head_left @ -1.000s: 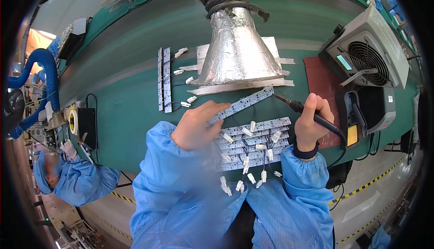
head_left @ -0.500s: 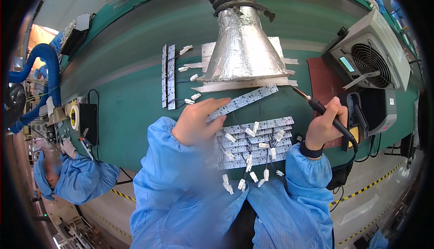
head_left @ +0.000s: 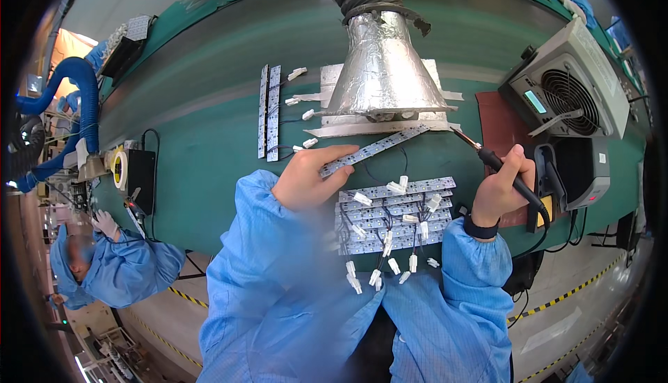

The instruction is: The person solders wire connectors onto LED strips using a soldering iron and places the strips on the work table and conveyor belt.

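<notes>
1. Boards with white connectors, the stacked strip boards (head_left: 393, 212), are lying at the green table's (head_left: 209, 132) near edge.
2. Left hand (head_left: 309, 178) is gripping a long strip board (head_left: 376, 150), fingers closed on its end.
3. Right hand (head_left: 502, 185) is clasping a soldering iron (head_left: 497, 164) near the right edge.
4. Foil hood (head_left: 383, 70) is standing farther back.

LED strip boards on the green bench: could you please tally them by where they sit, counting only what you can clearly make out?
Held in the left hand, one strip board: 1
Lying side by side at upper left, finished strips: 2
Stacked rows in front of the person, strip pile: about 5, exact count unclear
Total: about 8
</notes>
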{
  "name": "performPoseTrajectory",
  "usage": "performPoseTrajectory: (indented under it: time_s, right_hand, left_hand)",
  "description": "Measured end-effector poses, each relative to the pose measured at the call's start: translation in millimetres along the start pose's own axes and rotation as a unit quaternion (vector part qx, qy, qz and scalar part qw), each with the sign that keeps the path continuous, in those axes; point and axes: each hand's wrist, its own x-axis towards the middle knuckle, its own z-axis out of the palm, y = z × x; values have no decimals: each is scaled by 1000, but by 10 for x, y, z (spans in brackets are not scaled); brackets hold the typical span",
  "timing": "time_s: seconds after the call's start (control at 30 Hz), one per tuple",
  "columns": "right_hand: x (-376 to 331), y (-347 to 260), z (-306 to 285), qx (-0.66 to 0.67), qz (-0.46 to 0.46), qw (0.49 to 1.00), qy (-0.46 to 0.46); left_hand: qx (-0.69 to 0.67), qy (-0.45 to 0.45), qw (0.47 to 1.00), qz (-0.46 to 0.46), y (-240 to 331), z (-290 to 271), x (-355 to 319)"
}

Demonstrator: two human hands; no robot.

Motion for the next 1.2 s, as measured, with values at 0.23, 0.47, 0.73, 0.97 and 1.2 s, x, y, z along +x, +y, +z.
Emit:
performPoseTrajectory:
  time_s: [0.23, 0.47, 0.73, 0.97, 1.2]
  right_hand:
    - [-21, -5, 1, -1, -12, 1000, 1]
    - [-180, -223, -24, 66, -104, 992, -25]
    - [-493, -553, 68, 124, -192, 936, -268]
    - [-591, -556, 156, 153, -200, 920, -299]
    - [-631, -532, 164, 160, -195, 910, -329]
  left_hand:
    - [19, 12, 999, 36, 12, -6, 18]
    - [36, 40, 996, 73, 76, 32, -18]
    - [39, 12, 996, 75, 115, 9, -28]
    - [41, 19, 997, 66, 147, 17, -40]
    - [39, 28, 996, 70, 138, 25, -44]
